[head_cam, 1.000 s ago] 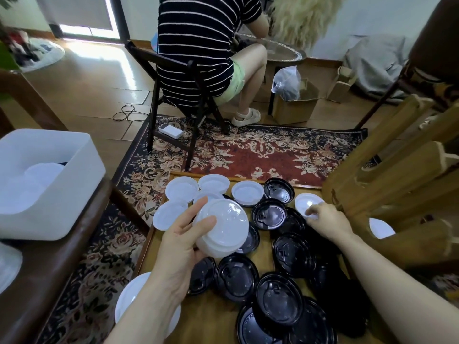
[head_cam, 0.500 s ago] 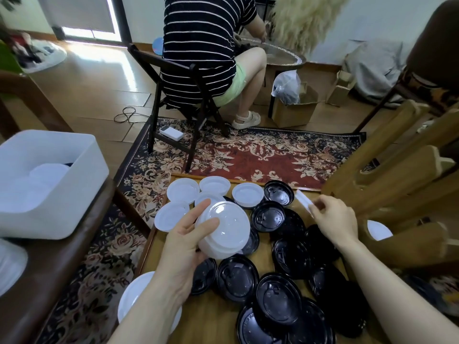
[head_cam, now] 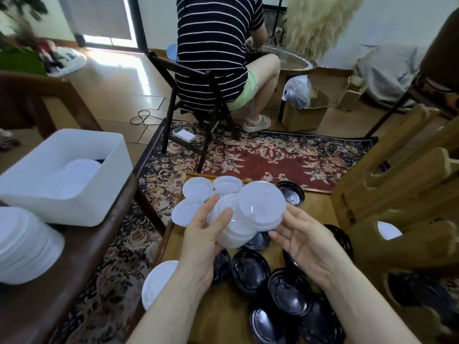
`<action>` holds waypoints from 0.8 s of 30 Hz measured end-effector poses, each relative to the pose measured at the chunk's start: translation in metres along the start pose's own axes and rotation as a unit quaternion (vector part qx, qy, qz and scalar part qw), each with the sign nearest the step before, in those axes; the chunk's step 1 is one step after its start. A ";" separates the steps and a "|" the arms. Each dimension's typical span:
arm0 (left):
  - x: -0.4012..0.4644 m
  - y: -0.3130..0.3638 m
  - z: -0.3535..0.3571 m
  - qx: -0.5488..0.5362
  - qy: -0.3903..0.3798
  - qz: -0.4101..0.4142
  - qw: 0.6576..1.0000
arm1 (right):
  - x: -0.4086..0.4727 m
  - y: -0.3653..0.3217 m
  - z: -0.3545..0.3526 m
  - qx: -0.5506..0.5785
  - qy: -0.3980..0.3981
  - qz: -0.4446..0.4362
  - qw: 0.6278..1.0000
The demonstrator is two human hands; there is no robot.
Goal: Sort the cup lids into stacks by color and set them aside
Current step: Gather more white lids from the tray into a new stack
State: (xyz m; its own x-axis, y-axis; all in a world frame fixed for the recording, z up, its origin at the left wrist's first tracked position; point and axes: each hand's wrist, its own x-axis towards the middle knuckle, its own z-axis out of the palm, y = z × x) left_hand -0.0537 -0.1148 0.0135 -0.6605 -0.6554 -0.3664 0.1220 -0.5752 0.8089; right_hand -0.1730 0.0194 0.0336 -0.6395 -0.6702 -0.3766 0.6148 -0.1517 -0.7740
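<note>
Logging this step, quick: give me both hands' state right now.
Left hand: grips the stack of white lids.
Right hand: fingers straight, carrying a single white lid onto the stack.

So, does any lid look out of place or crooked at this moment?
Yes. The top white lid sits off-centre and tilted on the white stack in the left hand, not yet nested. Another white lid lies apart, behind the wooden frame.

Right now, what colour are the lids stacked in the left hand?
White. The stack of lids gripped by the left hand is translucent white, clearest in the head view.
</note>
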 end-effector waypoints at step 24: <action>-0.005 0.004 -0.003 0.047 -0.061 -0.055 0.996 | -0.002 0.013 -0.008 -0.440 -0.153 -0.219 0.857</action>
State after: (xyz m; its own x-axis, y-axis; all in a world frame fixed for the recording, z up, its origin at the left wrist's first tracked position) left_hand -0.0481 -0.1151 0.0174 -0.7513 -0.5232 -0.4022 -0.0221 -0.5891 0.8077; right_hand -0.1672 0.0248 0.0206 -0.4858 -0.8688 0.0956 -0.3255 0.0783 -0.9423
